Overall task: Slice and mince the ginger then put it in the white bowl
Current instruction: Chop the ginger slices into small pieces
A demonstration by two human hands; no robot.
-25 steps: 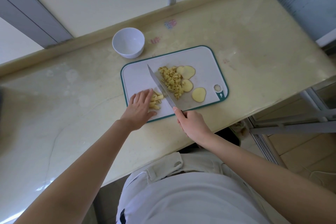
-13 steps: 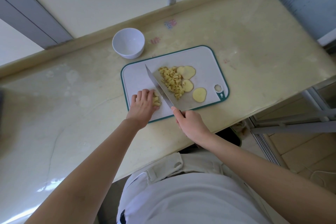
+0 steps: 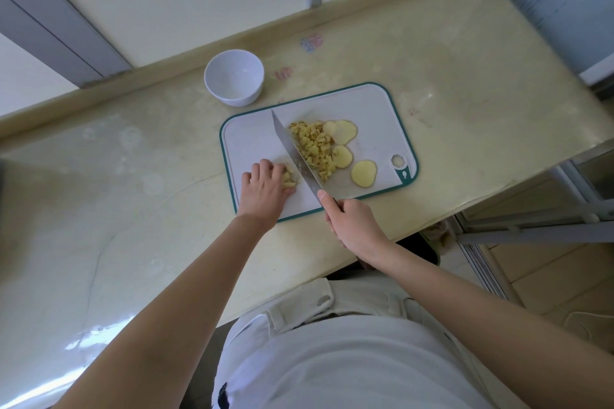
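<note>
A white cutting board (image 3: 372, 109) with a green rim lies on the counter. On it sit a heap of minced ginger (image 3: 314, 148) and several round ginger slices (image 3: 363, 173) to its right. My right hand (image 3: 354, 226) grips the handle of a knife (image 3: 292, 151), whose blade stands on edge against the left side of the heap. My left hand (image 3: 264, 188) holds down a small bunch of ginger strips (image 3: 289, 178) with curled fingers, just left of the blade. The white bowl (image 3: 234, 76) stands empty behind the board's left end.
The pale stone counter (image 3: 116, 176) runs left and right, with a raised ledge along the wall. The counter's front edge is close to my body. A metal frame (image 3: 531, 219) stands off the counter's right end, over the tiled floor.
The ginger strips under my left hand have got shorter as the knife cut them. My left hand has crept back to the left, and the blade has followed it.
</note>
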